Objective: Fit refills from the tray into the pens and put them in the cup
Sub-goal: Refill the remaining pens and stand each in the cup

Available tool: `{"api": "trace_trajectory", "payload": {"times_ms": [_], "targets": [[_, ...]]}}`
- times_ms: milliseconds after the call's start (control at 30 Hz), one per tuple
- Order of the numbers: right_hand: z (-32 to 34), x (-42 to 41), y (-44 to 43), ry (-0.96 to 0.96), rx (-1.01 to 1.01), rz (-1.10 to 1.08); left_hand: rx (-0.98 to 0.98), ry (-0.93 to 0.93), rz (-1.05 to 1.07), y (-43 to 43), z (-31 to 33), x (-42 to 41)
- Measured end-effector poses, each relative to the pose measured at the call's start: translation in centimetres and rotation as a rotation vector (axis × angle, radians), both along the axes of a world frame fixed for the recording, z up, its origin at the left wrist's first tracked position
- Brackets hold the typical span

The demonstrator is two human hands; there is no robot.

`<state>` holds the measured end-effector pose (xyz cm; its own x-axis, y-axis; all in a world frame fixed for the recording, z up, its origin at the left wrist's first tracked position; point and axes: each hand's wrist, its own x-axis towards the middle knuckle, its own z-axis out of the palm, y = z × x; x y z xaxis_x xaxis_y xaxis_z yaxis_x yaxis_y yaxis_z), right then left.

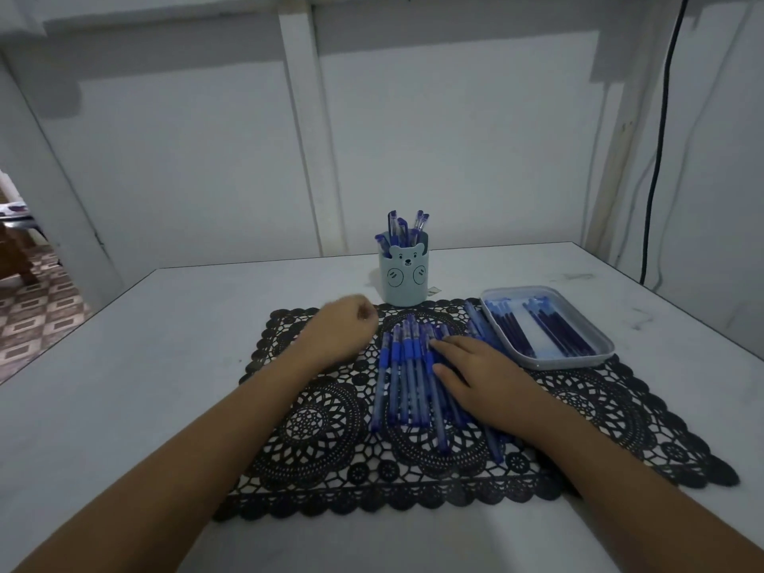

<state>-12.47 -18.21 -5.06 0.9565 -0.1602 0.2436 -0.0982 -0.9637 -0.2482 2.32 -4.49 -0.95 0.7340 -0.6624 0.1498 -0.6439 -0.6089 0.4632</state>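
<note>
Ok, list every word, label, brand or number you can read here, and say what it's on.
No text can be read.
Cup: only a drawn bear face, no words.
Pens: any print on the barrels is too small and blurred to read.
Tray: no label shows.

So there's a white tabletop (pixel 144 366) with a black lacy openwork placemat (pixel 322 432) on it. A bunch of blue plastic pens (pixel 403 378) lies side by side on the mat. The right hand (pixel 475 374) rests flat on them, fingers straight. The left hand (pixel 341 328) hovers just left of the pens, fingers curled and blurry, so no telling if it holds anything. Behind them stands a pale blue bear-face cup (pixel 403 275) with capped blue pens (pixel 403 229) in it. A pale grey rectangular tray (pixel 570 361) of dark blue refills (pixel 554 328) sits on the mat's right corner.
</note>
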Motion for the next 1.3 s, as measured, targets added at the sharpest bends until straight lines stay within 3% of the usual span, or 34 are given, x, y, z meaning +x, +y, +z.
{"api": "trace_trajectory", "payload": {"times_ms": [133, 533, 633, 767, 1033, 1300], "targets": [[-0.1, 0.1, 0.0, -0.001, 0.005, -0.003, 0.214, 0.045, 0.003, 0.6, -2.0, -1.7], [0.3, -0.3, 0.2, 0.008, 0.004, 0.010, 0.210, 0.132, -0.001, 1.8, -1.3, -2.1], [0.4, -0.3, 0.3, 0.003, 0.004, 0.012, 0.293, 0.080, -0.003, 2.0, -0.6, -2.8], [0.3, -0.3, 0.1, -0.021, 0.027, 0.018, 0.414, -0.131, 0.047, 2.4, -0.2, -3.8], [1.0, -0.7, 1.5, -0.257, 0.046, 0.115, 0.091, -0.344, -0.164, 5.4, -1.3, -5.3], [1.0, -0.9, 3.6, -0.227, -0.149, 0.230, -0.132, -0.365, -0.327, 5.8, -3.0, -6.1]]}}
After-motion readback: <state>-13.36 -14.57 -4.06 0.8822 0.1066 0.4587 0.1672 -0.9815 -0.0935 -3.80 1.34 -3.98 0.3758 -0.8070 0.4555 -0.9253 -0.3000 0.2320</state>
